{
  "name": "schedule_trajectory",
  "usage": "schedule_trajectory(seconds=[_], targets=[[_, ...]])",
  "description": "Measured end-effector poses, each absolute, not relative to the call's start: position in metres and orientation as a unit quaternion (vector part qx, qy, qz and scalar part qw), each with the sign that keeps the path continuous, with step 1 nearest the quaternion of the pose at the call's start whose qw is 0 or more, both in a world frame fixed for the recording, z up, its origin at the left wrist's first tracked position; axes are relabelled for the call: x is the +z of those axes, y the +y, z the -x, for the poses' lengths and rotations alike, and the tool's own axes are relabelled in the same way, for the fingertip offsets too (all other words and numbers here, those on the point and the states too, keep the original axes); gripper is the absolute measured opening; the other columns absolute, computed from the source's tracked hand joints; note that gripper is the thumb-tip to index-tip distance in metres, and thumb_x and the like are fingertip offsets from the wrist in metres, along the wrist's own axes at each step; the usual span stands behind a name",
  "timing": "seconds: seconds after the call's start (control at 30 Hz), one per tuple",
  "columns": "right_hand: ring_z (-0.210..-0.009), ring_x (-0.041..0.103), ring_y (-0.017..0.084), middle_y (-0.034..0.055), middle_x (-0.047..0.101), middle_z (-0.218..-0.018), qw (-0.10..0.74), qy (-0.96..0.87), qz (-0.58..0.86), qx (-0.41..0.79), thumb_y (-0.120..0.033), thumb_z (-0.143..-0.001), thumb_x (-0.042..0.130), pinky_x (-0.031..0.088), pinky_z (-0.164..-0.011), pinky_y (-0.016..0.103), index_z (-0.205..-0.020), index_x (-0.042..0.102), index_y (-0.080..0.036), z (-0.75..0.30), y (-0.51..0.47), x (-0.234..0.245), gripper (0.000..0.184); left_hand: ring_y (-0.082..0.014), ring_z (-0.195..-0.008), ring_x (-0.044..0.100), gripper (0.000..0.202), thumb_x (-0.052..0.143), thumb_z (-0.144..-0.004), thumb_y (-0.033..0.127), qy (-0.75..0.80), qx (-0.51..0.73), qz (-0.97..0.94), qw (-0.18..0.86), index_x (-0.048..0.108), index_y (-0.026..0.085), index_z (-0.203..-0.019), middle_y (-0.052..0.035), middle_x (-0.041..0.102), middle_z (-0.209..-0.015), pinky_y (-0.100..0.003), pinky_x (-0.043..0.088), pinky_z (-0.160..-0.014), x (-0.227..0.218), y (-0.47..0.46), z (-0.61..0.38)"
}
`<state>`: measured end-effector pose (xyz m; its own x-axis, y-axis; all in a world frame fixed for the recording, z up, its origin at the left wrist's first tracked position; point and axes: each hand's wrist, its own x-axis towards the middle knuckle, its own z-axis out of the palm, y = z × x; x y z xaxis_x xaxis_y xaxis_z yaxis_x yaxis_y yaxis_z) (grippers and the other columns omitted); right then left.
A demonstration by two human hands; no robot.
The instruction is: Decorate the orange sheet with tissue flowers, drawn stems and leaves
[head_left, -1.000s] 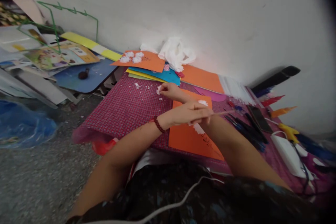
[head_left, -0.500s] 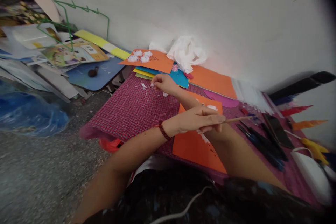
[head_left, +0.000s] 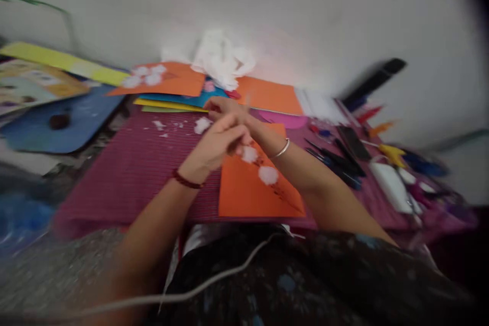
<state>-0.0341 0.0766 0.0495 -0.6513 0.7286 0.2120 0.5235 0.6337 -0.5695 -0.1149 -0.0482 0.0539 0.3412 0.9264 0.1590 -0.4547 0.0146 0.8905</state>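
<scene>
My left hand (head_left: 223,142), a dark red beaded bracelet at its wrist, is closed with the fingers pinched together. A thin pale stick (head_left: 248,100), blurred, rises from behind my crossed hands and appears to be in that left grip. My right hand (head_left: 225,107) reaches across beyond it, fingers curled; what they pinch, if anything, is hidden. Just below its fingertips is a white paper flower (head_left: 202,125); I cannot tell whether they touch. An orange sheet (head_left: 244,196) under my forearms bears white flowers (head_left: 268,175) and a dark painted branch.
Coloured sheets (head_left: 171,104) are stacked at the back, beneath an orange sheet (head_left: 179,81) with white flowers. Crumpled white tissue (head_left: 219,58) lies by the wall. Dark-handled tools (head_left: 340,165), a phone (head_left: 353,142) and a white box-shaped item (head_left: 393,186) are at the right.
The view has swung right. My left hand has moved from over the orange sheet to beside my right hand, and the stick no longer points right. The orange sheet's flowers are uncovered.
</scene>
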Motion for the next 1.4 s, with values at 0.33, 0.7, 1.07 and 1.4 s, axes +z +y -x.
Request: schedule_trajectory(seconds=[0.33, 0.7, 1.07, 1.4], targets=[[-0.087, 0.066, 0.020, 0.0096, 0.074, -0.099, 0.211, -0.756, 0.615, 0.077, -0.017, -0.091, 0.052, 0.049, -0.084, 0.032, -0.104, 0.070, -0.012, -0.258, -0.050, 0.038, 0.023, -0.0059, -0.041, 0.029, 0.013, 0.048, -0.090, 0.009, 0.374, 0.483, -0.438, 0.660, 0.059, 0.016, -0.093, 0.0053, 0.050, -0.056, -0.020, 0.022, -0.040, 0.051, -0.038, 0.104], [-0.116, 0.060, 0.029, 0.0172, 0.067, -0.123, 0.003, -0.730, 0.680, -0.066, -0.023, -0.094, 0.053, 0.043, -0.101, 0.037, -0.125, 0.064, -0.012, -0.285, -0.086, 0.012, 0.035, -0.0099, -0.051, 0.050, 0.026, 0.064, -0.086, 0.041, 0.472, 0.321, -0.582, 0.579, 0.067, 0.016, -0.078, -0.0023, 0.061, -0.066, -0.019, 0.033, -0.042, 0.041, -0.032, 0.078], [-0.111, 0.062, 0.034, 0.0240, 0.066, -0.116, -0.069, -0.723, 0.679, -0.112, -0.015, -0.091, 0.047, 0.044, -0.092, 0.041, -0.115, 0.065, -0.004, -0.278, -0.064, 0.001, 0.032, -0.0092, -0.046, 0.052, 0.017, 0.058, -0.081, 0.017, 0.444, 0.331, -0.524, 0.648, 0.062, 0.014, -0.096, 0.0004, 0.062, -0.062, -0.018, 0.040, -0.043, 0.040, -0.039, 0.092], [-0.102, 0.069, 0.034, 0.0272, 0.067, -0.116, -0.013, -0.692, 0.720, -0.057, -0.020, -0.099, 0.032, 0.048, -0.083, 0.040, -0.118, 0.059, -0.003, -0.270, -0.052, -0.001, 0.037, -0.0062, -0.040, 0.040, 0.018, 0.057, -0.078, 0.016, 0.455, 0.344, -0.475, 0.670, 0.058, 0.015, -0.096, 0.0023, 0.058, -0.063, -0.015, 0.024, -0.034, 0.034, -0.038, 0.111]])
